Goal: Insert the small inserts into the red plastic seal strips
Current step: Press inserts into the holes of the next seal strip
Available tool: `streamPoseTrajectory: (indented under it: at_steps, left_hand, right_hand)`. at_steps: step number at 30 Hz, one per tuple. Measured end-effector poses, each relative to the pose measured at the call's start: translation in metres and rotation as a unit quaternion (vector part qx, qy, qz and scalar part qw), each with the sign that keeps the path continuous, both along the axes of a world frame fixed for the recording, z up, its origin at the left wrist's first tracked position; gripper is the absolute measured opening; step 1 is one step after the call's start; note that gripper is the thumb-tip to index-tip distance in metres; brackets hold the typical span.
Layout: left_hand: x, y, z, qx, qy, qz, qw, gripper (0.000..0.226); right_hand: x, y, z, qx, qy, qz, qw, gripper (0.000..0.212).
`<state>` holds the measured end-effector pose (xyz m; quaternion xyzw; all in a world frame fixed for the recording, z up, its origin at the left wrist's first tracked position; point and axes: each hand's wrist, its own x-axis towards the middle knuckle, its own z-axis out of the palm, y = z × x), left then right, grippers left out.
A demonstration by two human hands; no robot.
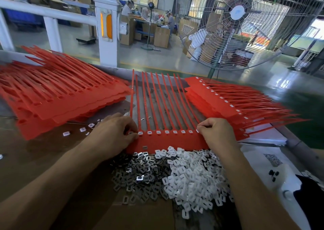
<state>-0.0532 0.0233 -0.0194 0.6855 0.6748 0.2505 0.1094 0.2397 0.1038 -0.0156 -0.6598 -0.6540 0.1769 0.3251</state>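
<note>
Both hands pinch white inserts (197, 130) at the red seal strip (168, 140); no writing legible.

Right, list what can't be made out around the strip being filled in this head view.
- Left end slot of the red strip: hidden by the left hand, so whether it is filled is unknown.
- Right end slot: the right hand fingers cover it; only a white insert edge shows.
- Strip's lower edge: buried under the white inserts pile.
- Metal inserts: too small to see detail.
- Printed code: blurred.
</note>
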Motion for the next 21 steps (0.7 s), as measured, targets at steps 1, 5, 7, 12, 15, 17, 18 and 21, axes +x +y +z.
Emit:
streamPoseTrajectory:
  at_steps: [1,5,7,12,15,17,18,21]
  left_hand:
    - [0.000,0.000,0.000,-0.001,0.000,0.000,1.000,0.015]
    - [-0.001,0.000,-0.001,-0.003,0.002,-0.001,1.000,0.016]
    - [-0.001,0.000,-0.001,-0.003,0.003,0.001,1.000,0.015]
    - [-0.002,0.000,-0.001,-0.007,0.000,-0.001,1.000,0.016]
    - [-0.001,0.000,-0.001,-0.010,-0.001,-0.002,1.000,0.016]
    - [0.000,0.000,-0.001,-0.011,0.001,-0.001,1.000,0.016]
    - [0.000,0.000,0.000,-0.011,0.001,0.000,1.000,0.016]
    - [0.000,-0.001,0.001,-0.013,0.000,0.002,1.000,0.017]
  right_hand:
    - [-0.001,0.000,0.001,0.001,-0.002,-0.002,1.000,0.009]
    - [-0.003,-0.004,0.004,-0.008,-0.019,0.003,1.000,0.012]
    - [-0.003,-0.005,0.005,-0.013,-0.034,0.004,0.999,0.013]
    - [-0.001,-0.012,0.011,-0.052,-0.103,0.026,0.993,0.027]
    - [-0.003,-0.018,0.014,-0.076,-0.171,0.048,0.981,0.041]
    - [-0.002,-0.021,0.016,-0.089,-0.196,0.055,0.975,0.045]
    - [-0.002,-0.022,0.018,-0.092,-0.205,0.058,0.973,0.046]
    - [-0.003,-0.023,0.021,-0.092,-0.232,0.070,0.966,0.042]
